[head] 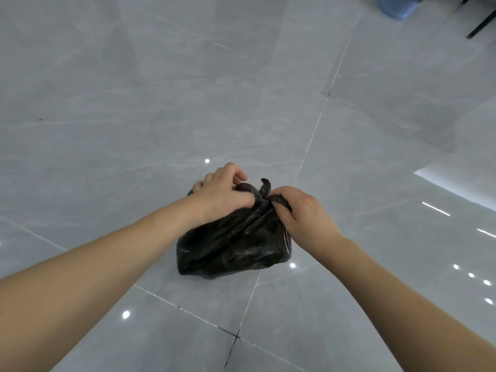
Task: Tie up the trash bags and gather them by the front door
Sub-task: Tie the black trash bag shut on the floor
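Item: trash bag (230,245), qty 1. Black thin plastic, glossy, crinkled w/ creases running up to the neck. Small, lumpy, partly filled; squat shape, wider at base. Position: lower centre of frame, slightly right of middle, base on the grey tiled floor, over a grout line. Top gathered into a tight neck at upper edge of bag, w/ one short twisted tail sticking up above it. Neck pinched from both sides; whether a knot is complete can't be told. Contents not visible.
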`<state>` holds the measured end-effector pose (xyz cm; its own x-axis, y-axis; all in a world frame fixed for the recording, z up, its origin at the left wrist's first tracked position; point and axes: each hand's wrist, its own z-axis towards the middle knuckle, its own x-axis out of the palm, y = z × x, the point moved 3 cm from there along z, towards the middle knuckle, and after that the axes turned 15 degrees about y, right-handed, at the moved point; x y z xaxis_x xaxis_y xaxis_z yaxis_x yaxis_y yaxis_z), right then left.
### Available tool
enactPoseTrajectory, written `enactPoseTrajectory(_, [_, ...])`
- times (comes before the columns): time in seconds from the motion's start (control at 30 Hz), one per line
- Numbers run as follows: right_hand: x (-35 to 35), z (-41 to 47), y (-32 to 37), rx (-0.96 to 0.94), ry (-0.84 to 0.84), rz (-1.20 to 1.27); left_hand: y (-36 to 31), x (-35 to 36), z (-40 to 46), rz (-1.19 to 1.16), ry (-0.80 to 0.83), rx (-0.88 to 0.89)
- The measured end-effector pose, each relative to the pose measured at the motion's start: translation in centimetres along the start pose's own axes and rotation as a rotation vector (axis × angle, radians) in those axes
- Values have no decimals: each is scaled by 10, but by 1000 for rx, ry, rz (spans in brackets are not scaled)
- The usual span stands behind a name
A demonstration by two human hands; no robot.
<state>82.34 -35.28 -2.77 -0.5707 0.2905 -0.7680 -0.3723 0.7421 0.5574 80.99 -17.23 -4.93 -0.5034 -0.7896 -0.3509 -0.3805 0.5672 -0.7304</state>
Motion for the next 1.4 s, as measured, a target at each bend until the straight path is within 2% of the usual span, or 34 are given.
enactPoseTrajectory(0.1, [2,0,-6,67,-23,14,3,13,-5,348,-71,33])
enactPoseTrajectory(0.17, [5,-1,-9,88,6,-59,4,16,-5,436,-149,60])
enactPoseTrajectory(0.23, [4,-3,-7,107,20,-18,5,16,-6,517,-227,99])
enactPoseTrajectory(0.27, [2,-4,-6,125,27,101,3,16,-8,574,-277,123])
enactPoseTrajectory(0.37, [-5,-8,2,216,127,729,-4,19,-15,736,-438,209])
enactPoseTrajectory(0.47, [-8,-9,6,216,234,984,-6,19,-16,824,-509,248])
enactPoseTrajectory(0.63, [-7,-5,-5,329,301,1008,-4,15,-15,781,-486,243])
enactPoseTrajectory(0.73, [-4,-5,-8,399,370,966,2,13,-13,690,-282,265])
enactPoseTrajectory(0.8, [-3,-6,-8,433,405,1060,9,10,-16,603,-139,250])
enactPoseTrajectory(0.83, [-3,-7,-9,436,419,1143,12,8,-20,547,-122,236])
enactPoseTrajectory(0.97, [-1,-8,-7,406,421,1354,13,-1,-46,214,-277,273])
enactPoseTrajectory(1.07, [4,-8,-7,449,379,1399,8,13,-58,41,-174,267])
enactPoseTrajectory(1.27, [5,-10,-5,498,299,1306,8,34,-61,32,-126,223])
enactPoseTrajectory(1.4, [3,-12,0,483,317,1322,4,41,-55,208,-194,176])
